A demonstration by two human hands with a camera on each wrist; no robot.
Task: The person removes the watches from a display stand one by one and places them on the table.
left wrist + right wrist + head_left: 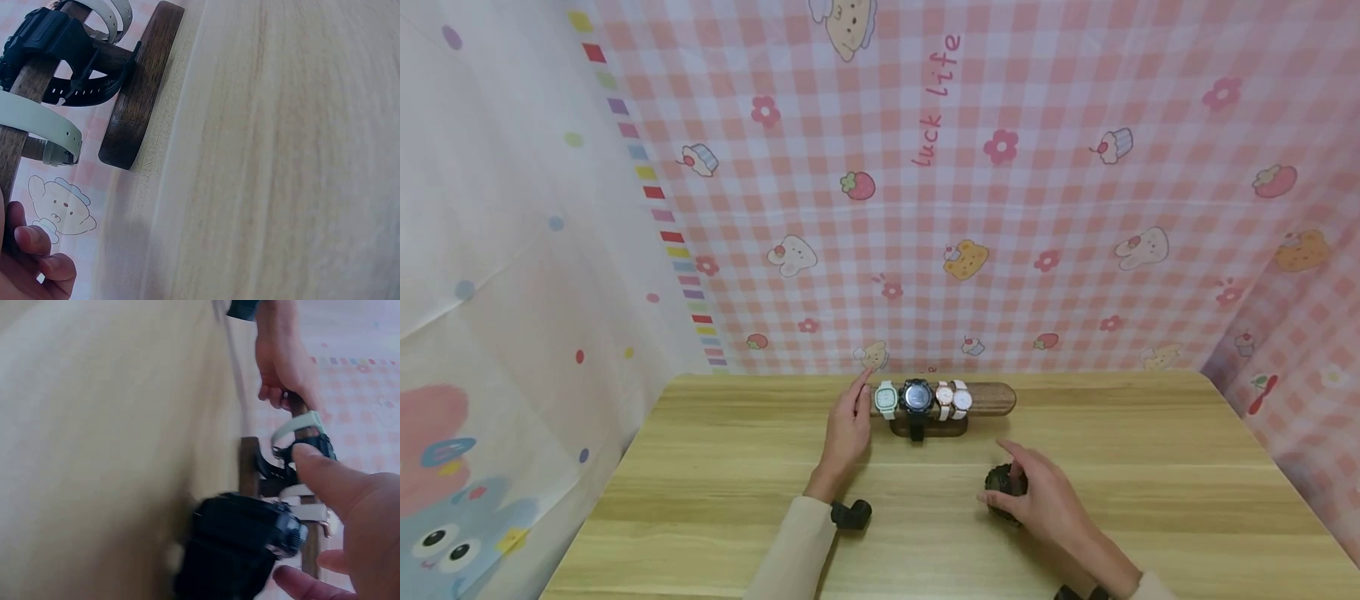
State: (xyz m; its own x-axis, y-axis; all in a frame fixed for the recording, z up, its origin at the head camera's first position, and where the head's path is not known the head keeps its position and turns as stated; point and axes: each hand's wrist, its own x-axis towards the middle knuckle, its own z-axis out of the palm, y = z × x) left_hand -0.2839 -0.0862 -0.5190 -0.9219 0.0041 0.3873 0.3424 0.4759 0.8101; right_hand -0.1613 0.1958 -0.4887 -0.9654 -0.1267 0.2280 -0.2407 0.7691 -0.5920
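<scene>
A wooden watch stand (992, 399) stands near the table's back edge, its bar raised over a short base. Around the bar sit a pale green watch (886, 399), a black watch (917, 397) and two small watches with white straps (961, 400). My left hand (848, 429) grips the bar's left end, its fingertips (53, 265) curled there. In front of the stand, toward the right, my right hand (1045, 492) holds a dark green-black chunky watch (1002, 483) between thumb and fingers. That watch looms large in the right wrist view, its crown side toward the stand.
The light wood table (700, 500) reaches back to a pink checked cloth (925, 292). A white patterned cloth (550, 250) hangs at the left. Each wrist wears a black camera mount, the left one (852, 514) just above the table in the head view.
</scene>
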